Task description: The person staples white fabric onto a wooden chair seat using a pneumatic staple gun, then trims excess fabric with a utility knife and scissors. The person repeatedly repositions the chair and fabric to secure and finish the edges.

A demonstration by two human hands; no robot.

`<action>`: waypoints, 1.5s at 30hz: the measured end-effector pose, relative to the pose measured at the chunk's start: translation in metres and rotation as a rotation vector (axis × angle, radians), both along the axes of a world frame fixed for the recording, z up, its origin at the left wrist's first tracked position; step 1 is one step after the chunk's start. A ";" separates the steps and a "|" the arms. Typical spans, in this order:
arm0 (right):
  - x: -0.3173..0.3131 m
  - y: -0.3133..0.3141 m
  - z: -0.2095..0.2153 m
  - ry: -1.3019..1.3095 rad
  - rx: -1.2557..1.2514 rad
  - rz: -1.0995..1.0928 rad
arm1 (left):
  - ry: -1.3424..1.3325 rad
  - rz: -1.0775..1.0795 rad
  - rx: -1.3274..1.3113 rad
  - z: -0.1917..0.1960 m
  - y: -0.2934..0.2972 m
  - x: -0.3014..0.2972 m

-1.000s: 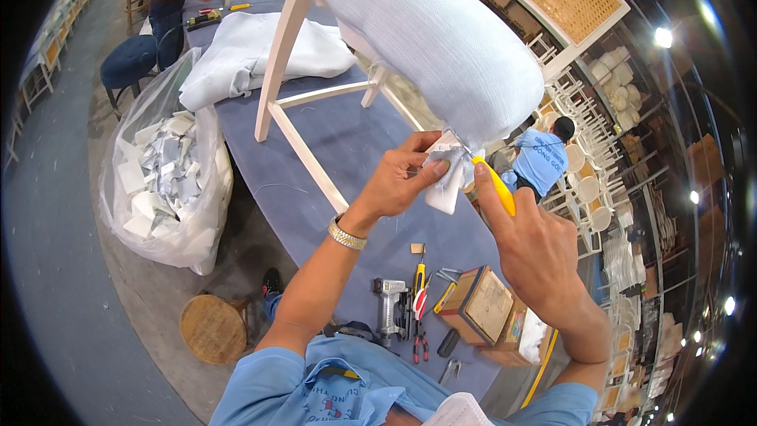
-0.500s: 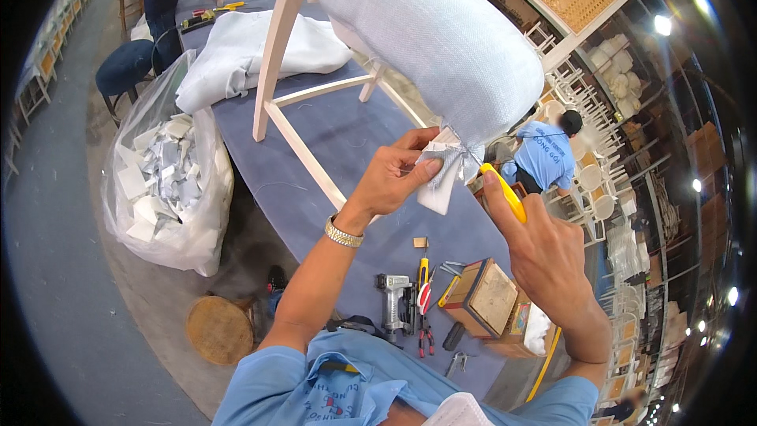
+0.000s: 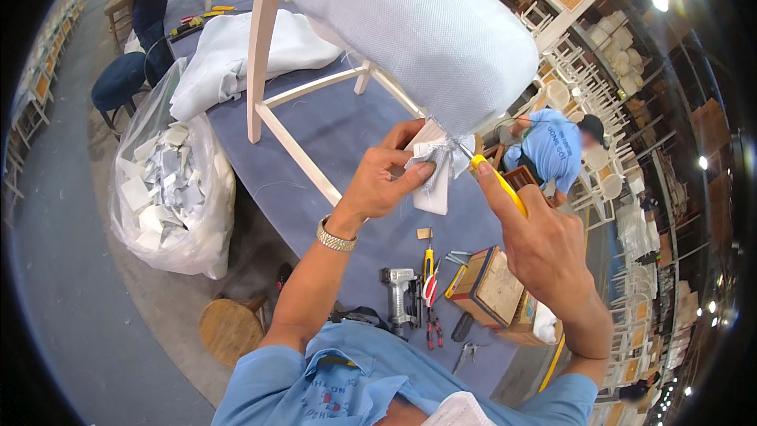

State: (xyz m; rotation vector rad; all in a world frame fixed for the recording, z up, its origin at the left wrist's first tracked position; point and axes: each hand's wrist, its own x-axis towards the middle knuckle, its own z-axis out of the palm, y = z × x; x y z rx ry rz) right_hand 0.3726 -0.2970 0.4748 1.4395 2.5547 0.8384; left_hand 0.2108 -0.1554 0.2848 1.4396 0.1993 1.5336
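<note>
A chair with a light blue-grey upholstered seat (image 3: 410,24) rests tipped on the table, its pale wooden legs (image 3: 264,55) pointing toward me. At the seat's lower corner, my left hand (image 3: 386,177) pinches a loose fabric flap (image 3: 441,154), with white padding hanging beneath. My right hand (image 3: 536,237) is wrapped round a yellow-handled screwdriver (image 3: 505,187), index finger stretched along the handle. Its thin metal shaft meets the gathered fabric at the corner; the very tip is hidden in the folds.
Nearer me on the blue-covered table (image 3: 315,130) lie a staple gun (image 3: 400,296), pliers (image 3: 432,319) and a wooden box (image 3: 487,288). White fabric (image 3: 252,55) is heaped at left, beside a clear bag of scraps (image 3: 169,197). A stool (image 3: 230,331) stands below. Two co-workers are farther off.
My right hand and the screwdriver have shifted slightly left and up against the fabric corner. The flap is bunched differently in my left hand. The view has moved a little.
</note>
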 end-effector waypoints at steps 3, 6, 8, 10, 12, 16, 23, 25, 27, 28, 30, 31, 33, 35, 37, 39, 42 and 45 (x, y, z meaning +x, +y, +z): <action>-0.007 -0.002 0.005 0.031 -0.008 -0.002 | 0.002 0.020 0.016 0.000 0.002 0.002; -0.015 -0.007 0.008 0.036 0.005 0.000 | -0.040 0.014 0.015 0.002 0.000 0.004; -0.019 -0.010 0.008 0.048 0.035 0.019 | -0.093 -0.009 0.029 0.000 0.000 0.005; -0.025 -0.008 0.010 0.005 0.012 -0.024 | -0.071 0.008 0.008 0.003 -0.002 0.003; -0.023 -0.001 0.006 -0.017 0.040 -0.028 | -0.054 0.010 -0.003 0.004 -0.005 0.003; -0.031 -0.001 0.003 -0.028 0.039 -0.051 | -0.029 0.040 0.002 0.003 -0.003 0.002; -0.038 -0.001 0.004 -0.102 0.042 -0.093 | 0.009 0.083 0.051 -0.002 0.002 0.005; -0.037 -0.001 0.005 -0.111 0.024 -0.107 | 0.009 0.080 0.041 -0.001 0.001 0.005; -0.040 -0.003 0.007 -0.149 0.026 -0.111 | 0.008 0.080 0.042 -0.001 0.001 0.006; -0.041 -0.004 0.008 -0.167 0.024 -0.112 | 0.005 0.084 0.047 -0.002 0.002 0.007; -0.047 -0.004 0.012 -0.232 0.027 -0.104 | 0.001 0.095 0.054 -0.004 0.005 0.007; -0.048 -0.005 0.013 -0.263 0.027 -0.104 | 0.000 0.097 0.056 -0.003 0.005 0.007; -0.045 -0.005 0.014 -0.273 0.017 -0.095 | -0.003 0.087 0.045 -0.002 0.004 0.006; -0.042 -0.005 0.015 -0.280 0.011 -0.093 | -0.003 0.064 0.023 0.000 0.003 0.005; -0.042 -0.005 0.016 -0.282 0.004 -0.093 | 0.006 0.066 0.026 0.002 0.001 0.001; -0.040 -0.009 0.018 -0.261 -0.015 -0.098 | 0.023 0.072 0.029 0.003 0.002 -0.001; -0.027 -0.014 0.018 -0.252 -0.090 -0.160 | 0.043 0.050 0.011 0.002 0.003 -0.001; 0.002 -0.029 0.013 -0.070 0.025 -0.120 | 0.005 0.010 0.001 0.003 0.007 0.003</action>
